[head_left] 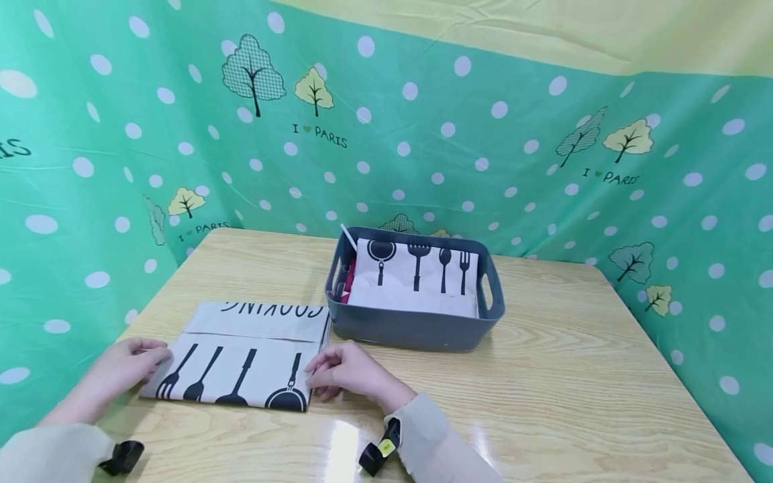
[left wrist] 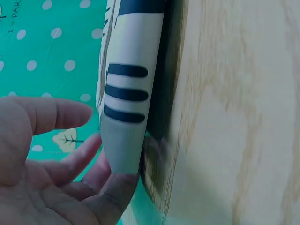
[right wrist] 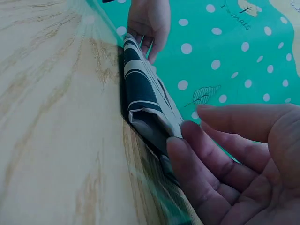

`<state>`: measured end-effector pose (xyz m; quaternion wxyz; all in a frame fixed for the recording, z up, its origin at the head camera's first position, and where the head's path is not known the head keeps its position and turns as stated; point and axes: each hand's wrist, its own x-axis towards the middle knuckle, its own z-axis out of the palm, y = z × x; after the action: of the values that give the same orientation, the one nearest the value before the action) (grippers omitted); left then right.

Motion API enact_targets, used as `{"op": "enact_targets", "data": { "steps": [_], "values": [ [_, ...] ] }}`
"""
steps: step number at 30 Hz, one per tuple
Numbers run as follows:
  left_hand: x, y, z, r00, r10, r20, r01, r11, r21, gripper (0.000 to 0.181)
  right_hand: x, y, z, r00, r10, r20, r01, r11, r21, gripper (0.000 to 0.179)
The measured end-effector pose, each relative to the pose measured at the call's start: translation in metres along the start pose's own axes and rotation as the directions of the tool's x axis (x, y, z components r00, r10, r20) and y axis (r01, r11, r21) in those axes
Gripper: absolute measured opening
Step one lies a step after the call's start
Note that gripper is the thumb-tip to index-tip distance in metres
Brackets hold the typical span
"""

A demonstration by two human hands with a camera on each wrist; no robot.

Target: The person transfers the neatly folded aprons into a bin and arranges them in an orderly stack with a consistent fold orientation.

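From the head view we record a folded cloth (head_left: pixel 241 359) printed with black utensils lying flat on the wooden table (head_left: pixel 543 389), at nine o'clock from a grey basket (head_left: pixel 417 325) that holds a second folded cloth (head_left: pixel 417 282); the left hand (head_left: pixel 123 369) rests at its nine o'clock edge and the right hand (head_left: pixel 344 372) at its three o'clock edge. In the left wrist view we note relaxed fingers (left wrist: pixel 56 115) touching the cloth's edge (left wrist: pixel 124 126), gripping nothing. In the right wrist view, the fingers (right wrist: pixel 197 173) are likewise loosely extended, their tips against the folded edge (right wrist: pixel 145 112).
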<state>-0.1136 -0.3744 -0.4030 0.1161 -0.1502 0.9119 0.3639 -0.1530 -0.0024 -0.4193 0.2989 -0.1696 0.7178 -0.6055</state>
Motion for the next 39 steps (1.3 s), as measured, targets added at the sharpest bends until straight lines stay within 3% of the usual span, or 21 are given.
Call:
{"op": "enact_targets", "data": {
  "steps": [4,13,21,39],
  "values": [
    [0.005,0.004,0.0,1.0,0.022,-0.01,-0.022,0.999,-0.026,0.077,0.001,-0.002,-0.001,0.996,0.005,-0.089,-0.002,1.0,0.031,0.016],
    [0.01,0.013,-0.005,1.0,-0.018,0.016,0.02,0.997,-0.072,0.092,0.004,-0.004,-0.005,0.97,-0.001,-0.242,0.03,0.993,0.116,0.027],
    [0.018,0.015,-0.003,1.0,0.01,0.01,-0.01,0.999,-0.045,0.091,0.007,-0.001,-0.007,0.957,0.036,-0.287,-0.003,0.994,0.112,0.031],
    [0.025,0.025,0.007,0.993,-0.112,0.042,0.115,0.991,-0.07,0.1,0.009,0.001,-0.003,0.947,0.076,-0.312,-0.02,0.984,0.178,0.047]
  ]
}}
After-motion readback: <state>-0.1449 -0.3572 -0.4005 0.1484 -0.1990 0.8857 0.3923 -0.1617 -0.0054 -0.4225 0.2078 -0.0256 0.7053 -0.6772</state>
